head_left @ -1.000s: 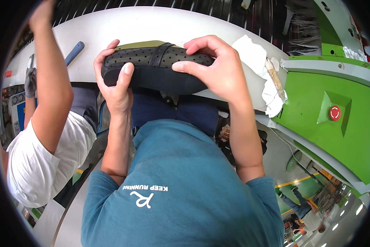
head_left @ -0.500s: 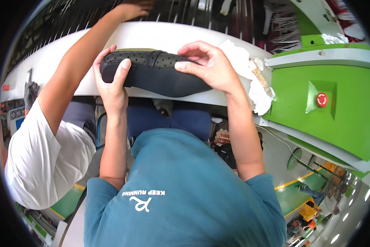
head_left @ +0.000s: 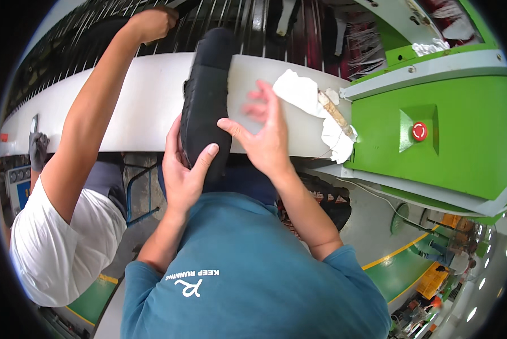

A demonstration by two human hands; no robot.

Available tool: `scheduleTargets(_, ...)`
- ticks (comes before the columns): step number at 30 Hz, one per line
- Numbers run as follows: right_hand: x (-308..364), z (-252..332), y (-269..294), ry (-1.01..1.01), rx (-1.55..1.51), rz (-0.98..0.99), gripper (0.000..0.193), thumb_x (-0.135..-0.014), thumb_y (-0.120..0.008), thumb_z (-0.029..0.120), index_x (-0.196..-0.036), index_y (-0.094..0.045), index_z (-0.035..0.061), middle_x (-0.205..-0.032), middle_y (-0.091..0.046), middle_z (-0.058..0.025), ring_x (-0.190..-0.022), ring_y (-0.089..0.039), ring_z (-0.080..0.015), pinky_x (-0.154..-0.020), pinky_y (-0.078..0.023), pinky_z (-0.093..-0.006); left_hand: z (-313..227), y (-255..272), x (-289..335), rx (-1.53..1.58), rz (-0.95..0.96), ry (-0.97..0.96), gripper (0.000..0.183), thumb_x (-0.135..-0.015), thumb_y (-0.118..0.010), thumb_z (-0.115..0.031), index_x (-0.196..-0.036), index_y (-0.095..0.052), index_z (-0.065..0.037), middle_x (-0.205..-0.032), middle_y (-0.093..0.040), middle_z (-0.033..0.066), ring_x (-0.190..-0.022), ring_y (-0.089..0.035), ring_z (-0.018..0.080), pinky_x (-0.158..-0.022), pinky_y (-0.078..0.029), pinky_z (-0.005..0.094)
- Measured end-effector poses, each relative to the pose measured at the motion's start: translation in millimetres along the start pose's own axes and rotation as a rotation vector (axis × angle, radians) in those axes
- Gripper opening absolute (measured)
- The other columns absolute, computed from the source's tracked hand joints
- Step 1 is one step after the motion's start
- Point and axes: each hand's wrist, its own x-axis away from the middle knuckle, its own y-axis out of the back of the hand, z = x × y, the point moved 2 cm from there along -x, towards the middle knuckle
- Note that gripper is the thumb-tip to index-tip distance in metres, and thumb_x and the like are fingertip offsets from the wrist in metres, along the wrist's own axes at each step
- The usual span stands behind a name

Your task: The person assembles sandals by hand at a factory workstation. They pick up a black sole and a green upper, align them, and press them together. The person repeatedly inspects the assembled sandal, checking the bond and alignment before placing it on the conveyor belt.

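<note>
A black shoe [head_left: 207, 93] points away from me over the white counter, its smooth dark sole side turned up and its far end over the metal bars. My left hand [head_left: 186, 172] grips its near end, with the thumb lying on one side and the fingers around the other. My right hand [head_left: 263, 133] is just right of the shoe with its fingers spread and blurred. Its thumb tip is at the shoe's edge; whether it touches cannot be told. The perforated upper is hidden from view.
The white counter [head_left: 129, 85] borders a rack of metal bars. On its right lie white crumpled cloth [head_left: 298, 93] and a tape-wrapped stick [head_left: 335, 116], beside a green machine [head_left: 462, 124] with a red button [head_left: 419, 131]. A co-worker's arm [head_left: 92, 99] reaches across at left.
The shoe has turned from lying crosswise to pointing away, sole side up. My right hand has let go and opened beside it. My left hand still holds it, nearer my body.
</note>
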Motion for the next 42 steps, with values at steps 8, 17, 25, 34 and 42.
scheduleTargets(8, -41, 17, 11, 0.684, 0.341, 0.321, 0.049, -0.068, -0.102, 0.039, -0.103, -0.077, 0.0159, -0.137, -0.074, -0.0031, -0.148, -0.057, -0.0333, -0.132, -0.018, -0.0659, -17, 35, -15, -0.491, 0.153, -0.226, 0.069, -0.089, -0.092, -0.015, -0.151, -0.065, -0.002, -0.127, -0.08, 0.0227, -0.113, -0.081, 0.0261, -0.096, -0.062, 0.0354)
scheduleTargets(17, -52, 16, 9, 0.699, 0.366, 0.337, 0.04, -0.078, -0.095, 0.047, -0.082, -0.071, 0.015, -0.124, -0.075, 0.0033, -0.122, -0.065, -0.0213, -0.122, -0.028, -0.0545, -19, 36, -19, -0.628, 0.153, -0.32, 0.067, -0.089, -0.092, -0.02, -0.149, -0.068, -0.003, -0.123, -0.08, 0.0227, -0.107, -0.082, 0.0301, -0.091, -0.064, 0.0367)
scheduleTargets(25, -52, 8, 7, 0.705, 0.348, 0.312, 0.042, -0.077, -0.095, 0.049, -0.082, -0.071, 0.015, -0.123, -0.074, 0.0036, -0.119, -0.064, -0.0221, -0.121, -0.027, -0.0524, -21, 35, -19, -0.744, 0.17, -0.43, 0.063, -0.094, -0.087, -0.021, -0.15, -0.066, -0.003, -0.121, -0.08, 0.0235, -0.103, -0.082, 0.0342, -0.085, -0.065, 0.038)
scheduleTargets(34, -41, 28, 1, 0.739, 0.386, 0.431, 0.032, -0.077, -0.095, 0.036, -0.09, -0.073, 0.0174, -0.129, -0.074, 0.0042, -0.133, -0.062, -0.0249, -0.127, -0.021, -0.0621, -27, 38, -24, -0.745, 0.239, -0.418, 0.066, -0.093, -0.088, -0.02, -0.152, -0.064, -0.002, -0.127, -0.078, 0.0233, -0.109, -0.081, 0.0344, -0.09, -0.065, 0.0394)
scheduleTargets(42, -42, 30, -13, 0.758, 0.321, 0.497, 0.028, -0.078, -0.092, 0.027, -0.095, -0.072, 0.0169, -0.115, -0.073, 0.0047, -0.118, -0.065, -0.0235, -0.123, -0.024, -0.0629, -12, 48, -16, -0.605, 0.21, -0.34, 0.064, -0.095, -0.085, -0.015, -0.154, -0.062, -0.002, -0.135, -0.076, 0.0228, -0.114, -0.08, 0.033, -0.095, -0.063, 0.0377)
